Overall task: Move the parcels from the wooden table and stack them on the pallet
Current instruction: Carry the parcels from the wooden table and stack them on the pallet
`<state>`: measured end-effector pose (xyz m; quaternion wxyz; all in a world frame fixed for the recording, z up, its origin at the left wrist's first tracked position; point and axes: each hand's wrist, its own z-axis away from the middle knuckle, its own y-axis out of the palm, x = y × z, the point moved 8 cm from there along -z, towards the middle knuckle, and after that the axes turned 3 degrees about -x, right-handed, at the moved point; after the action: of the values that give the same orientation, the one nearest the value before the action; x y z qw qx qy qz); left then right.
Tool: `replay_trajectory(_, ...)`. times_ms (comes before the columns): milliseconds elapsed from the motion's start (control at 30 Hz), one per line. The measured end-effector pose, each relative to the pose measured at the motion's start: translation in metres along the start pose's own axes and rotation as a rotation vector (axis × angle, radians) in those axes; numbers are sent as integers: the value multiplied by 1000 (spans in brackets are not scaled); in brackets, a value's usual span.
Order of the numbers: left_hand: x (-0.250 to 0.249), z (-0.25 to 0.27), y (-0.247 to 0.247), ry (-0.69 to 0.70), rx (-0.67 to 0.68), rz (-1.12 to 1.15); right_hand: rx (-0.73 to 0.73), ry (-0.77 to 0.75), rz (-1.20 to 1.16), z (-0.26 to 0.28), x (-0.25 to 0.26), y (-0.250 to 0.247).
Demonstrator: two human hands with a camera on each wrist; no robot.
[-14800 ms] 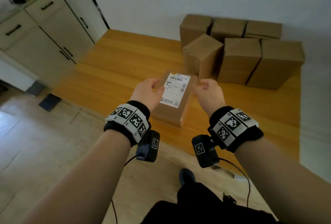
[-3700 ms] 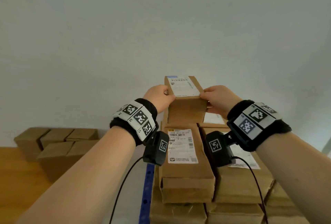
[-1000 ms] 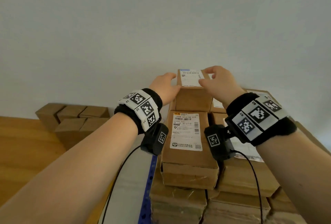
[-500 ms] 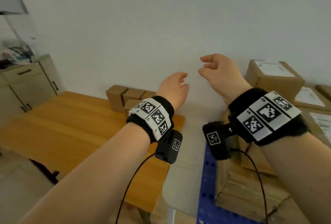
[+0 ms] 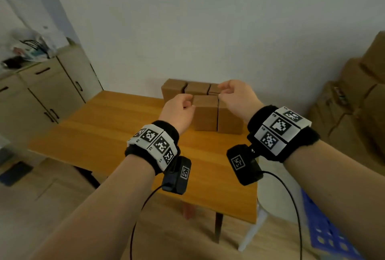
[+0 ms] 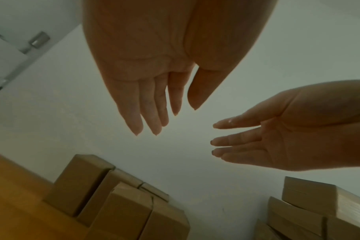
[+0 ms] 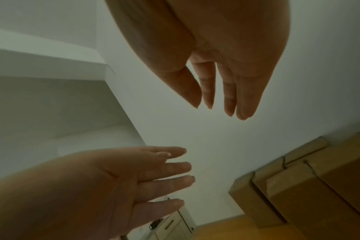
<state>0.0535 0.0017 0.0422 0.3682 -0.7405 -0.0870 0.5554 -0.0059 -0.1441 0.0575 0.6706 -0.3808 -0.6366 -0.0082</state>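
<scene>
Several plain brown parcels stand in the far right corner of the wooden table (image 5: 116, 134), against the wall. The nearest is the front parcel (image 5: 205, 112), with another parcel (image 5: 229, 121) to its right and a back row (image 5: 173, 89) behind. My left hand (image 5: 183, 103) hovers empty just left of the front parcel. My right hand (image 5: 229, 92) hovers empty above its right side. In the wrist views the left hand (image 6: 164, 113) and the right hand (image 7: 216, 105) have straight, relaxed fingers and hold nothing. The stacked parcels (image 5: 354, 103) rise at the right edge over the blue pallet (image 5: 333, 236).
A beige cabinet (image 5: 41, 97) with clutter on top stands left of the table. A white wall runs behind the table and the stack. A white stool-like object (image 5: 277, 195) sits between the table's right end and the pallet. Wooden floor lies in front.
Both hands let go of the labelled parcel left on top of the stack. They swung left with my view to the table and now hover empty by the front parcel.
</scene>
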Motion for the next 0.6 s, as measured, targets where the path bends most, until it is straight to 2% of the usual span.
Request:
replay_trajectory(167,36,-41,14,-38,43,-28,36,56,90,-37,-36,33)
replay_trajectory(367,83,-121,46,-105,128,-110,93,130,144,-110,-86,80)
replay_trajectory(467,106,-165,69,-141,190,-171,129,144,334,-149,-109,101)
replay_trajectory(600,132,-209,100,-200,243,-190,158,84,657,-184,-135,123)
